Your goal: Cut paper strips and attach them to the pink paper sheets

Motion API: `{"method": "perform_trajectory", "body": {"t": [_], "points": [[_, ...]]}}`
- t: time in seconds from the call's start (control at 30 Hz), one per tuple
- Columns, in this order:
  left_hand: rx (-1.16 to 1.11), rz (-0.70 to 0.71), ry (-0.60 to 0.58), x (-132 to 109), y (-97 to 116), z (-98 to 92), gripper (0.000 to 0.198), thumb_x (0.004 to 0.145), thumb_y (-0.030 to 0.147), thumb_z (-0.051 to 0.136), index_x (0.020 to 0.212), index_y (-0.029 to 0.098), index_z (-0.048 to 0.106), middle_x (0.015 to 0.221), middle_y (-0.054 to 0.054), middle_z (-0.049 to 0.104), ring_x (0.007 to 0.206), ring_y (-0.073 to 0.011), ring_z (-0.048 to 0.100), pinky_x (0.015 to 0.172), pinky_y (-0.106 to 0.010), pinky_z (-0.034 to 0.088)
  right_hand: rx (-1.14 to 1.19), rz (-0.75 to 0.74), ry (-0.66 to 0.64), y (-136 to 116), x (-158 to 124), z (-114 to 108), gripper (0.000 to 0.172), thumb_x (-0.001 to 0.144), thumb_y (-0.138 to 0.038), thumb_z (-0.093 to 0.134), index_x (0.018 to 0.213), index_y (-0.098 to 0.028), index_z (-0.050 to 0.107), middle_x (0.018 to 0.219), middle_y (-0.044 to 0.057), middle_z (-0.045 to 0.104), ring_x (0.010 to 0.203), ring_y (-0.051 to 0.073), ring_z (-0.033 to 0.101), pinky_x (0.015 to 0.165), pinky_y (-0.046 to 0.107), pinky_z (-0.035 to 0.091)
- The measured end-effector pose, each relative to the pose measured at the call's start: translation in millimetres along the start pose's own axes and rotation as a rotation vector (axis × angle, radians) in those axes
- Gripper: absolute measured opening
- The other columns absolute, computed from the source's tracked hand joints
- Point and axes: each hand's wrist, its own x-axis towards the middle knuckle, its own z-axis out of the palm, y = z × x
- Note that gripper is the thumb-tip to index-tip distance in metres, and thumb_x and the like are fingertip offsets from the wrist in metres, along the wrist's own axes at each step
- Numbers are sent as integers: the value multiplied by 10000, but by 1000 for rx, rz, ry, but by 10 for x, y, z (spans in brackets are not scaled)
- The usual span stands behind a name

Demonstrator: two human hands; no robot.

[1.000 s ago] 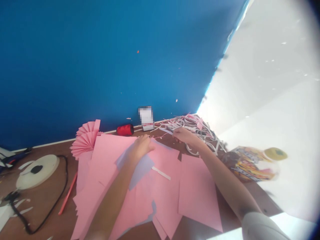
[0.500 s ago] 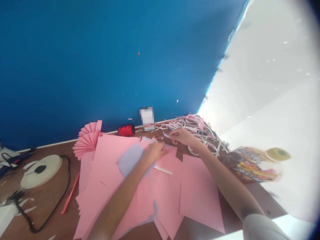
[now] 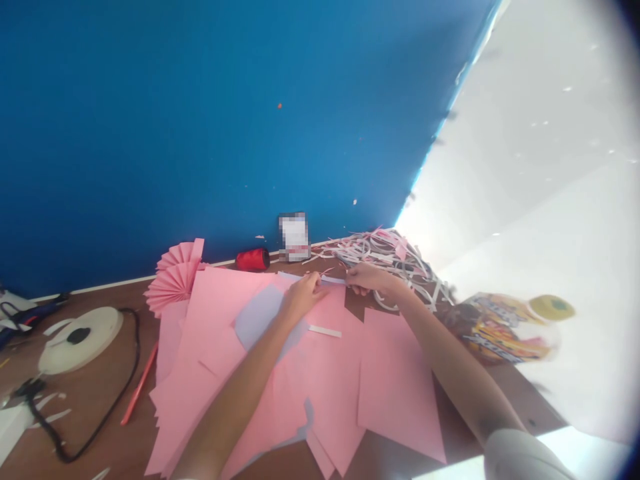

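Blue wall (image 3: 300, 133), pale paper edge (image 3: 333, 281), fingers (image 3: 357, 283) either side

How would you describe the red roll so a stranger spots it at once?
Follow the blue wall down to the brown table. There, right of the pink fan and behind the pink sheets, the red roll lies on its side. Its deep red, short, thick body sets it apart from the paler, pleated fan.

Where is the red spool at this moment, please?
In the head view, the red spool lies left of center by the blue wall, between the pink paper fan and the pixelated white item.
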Motion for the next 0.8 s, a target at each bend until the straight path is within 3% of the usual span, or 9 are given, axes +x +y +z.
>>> {"method": "perform_trajectory", "body": {"t": [0.3, 0.8], "points": [[-64, 44, 9, 6, -14, -10, 276, 863, 398, 553, 1098, 253, 558, 964, -10, 633, 882, -173, 611, 694, -272, 423, -59, 64, -60, 100, 66, -31, 157, 716, -184, 505, 566, -162, 547, 486, 21, 587, 443, 98, 520, 449, 199, 362], [-11, 127, 20, 6, -14, 16, 226, 905, 373, 510, 1078, 271, 612, 1104, -11, 631, 1020, -182, 596, 753, -275, 465, -107, 65, -72, 160, 106, -71, 163, 697, -175, 505, 553, -163, 579, 496, 31, 600, 428, 114, 527, 425, 214, 355]]}}
